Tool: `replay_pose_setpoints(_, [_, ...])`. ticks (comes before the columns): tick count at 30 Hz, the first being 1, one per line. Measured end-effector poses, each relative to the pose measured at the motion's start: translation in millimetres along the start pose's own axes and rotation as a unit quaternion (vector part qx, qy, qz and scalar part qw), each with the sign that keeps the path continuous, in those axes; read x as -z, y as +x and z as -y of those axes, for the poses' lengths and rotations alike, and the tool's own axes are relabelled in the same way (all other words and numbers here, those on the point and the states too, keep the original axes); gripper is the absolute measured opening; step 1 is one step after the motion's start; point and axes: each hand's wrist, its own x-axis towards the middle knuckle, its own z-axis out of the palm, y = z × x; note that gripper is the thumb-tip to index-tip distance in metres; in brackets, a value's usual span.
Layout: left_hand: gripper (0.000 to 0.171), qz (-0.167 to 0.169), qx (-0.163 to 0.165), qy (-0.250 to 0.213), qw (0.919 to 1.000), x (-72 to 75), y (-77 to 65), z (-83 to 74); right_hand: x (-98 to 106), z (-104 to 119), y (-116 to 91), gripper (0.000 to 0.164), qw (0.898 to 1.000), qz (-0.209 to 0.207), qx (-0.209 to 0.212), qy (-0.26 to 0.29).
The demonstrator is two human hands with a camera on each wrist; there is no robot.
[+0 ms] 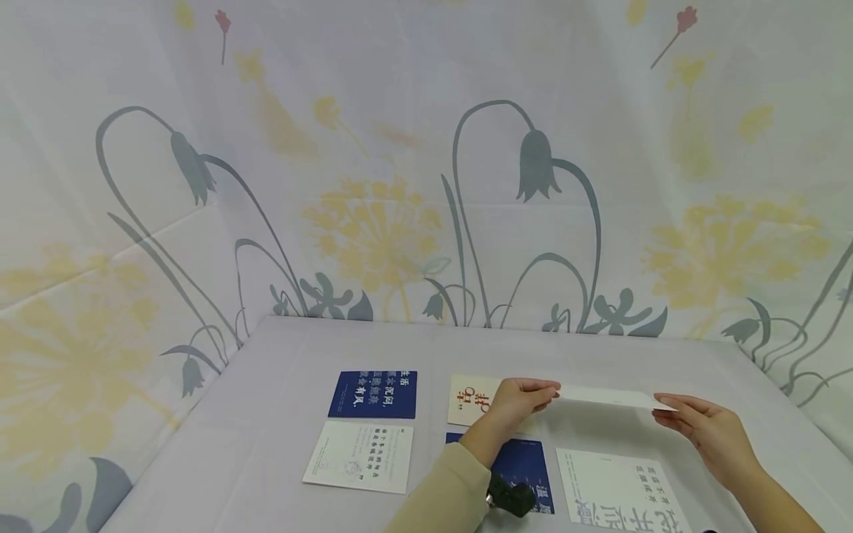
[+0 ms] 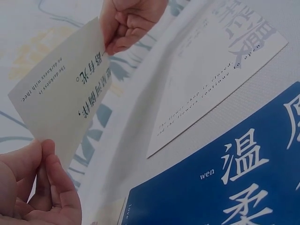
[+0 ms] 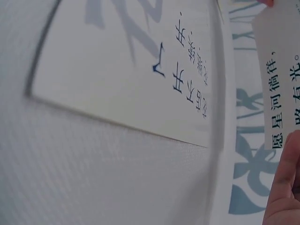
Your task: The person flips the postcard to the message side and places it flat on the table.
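Note:
A white postcard [image 1: 603, 397] with dark printed characters and small English text hangs above the table, tilted, between both hands. Its left edge is pinched between the thumb and fingers of my left hand [image 1: 509, 411]. My right hand [image 1: 709, 433] pinches the opposite edge. In the left wrist view the card's printed side [image 2: 65, 86] faces the camera, with the left hand [image 2: 40, 185] at its near corner and the right hand [image 2: 133, 21] at the far one. Only part of the card [image 3: 279, 70] and a few fingers [image 3: 288, 183] show in the right wrist view.
On the white table lie a blue card [image 1: 373, 396] and a white card [image 1: 358, 457] at left. A cream card [image 1: 464, 400] and another blue card [image 1: 526, 463] lie partly behind the left arm. A white card with grey characters [image 1: 620, 488] lies below the held one. A flowered cloth [image 1: 413, 163] hangs behind.

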Motion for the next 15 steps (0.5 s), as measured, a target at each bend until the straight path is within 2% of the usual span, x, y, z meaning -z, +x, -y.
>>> replay_pose_setpoints(6, [0.012,-0.007,0.000,0.003,1.0000,0.2,0.3,-0.3,-1.6,0.7,-0.3,0.021,0.999,-0.020,-0.017,-0.025])
replay_pose_setpoints(15, [0.012,-0.019,0.010,0.012,0.9997,-1.0,2.0,0.8,-1.7,0.5,1.2,0.020,0.999,-0.033,-0.017,-0.028])
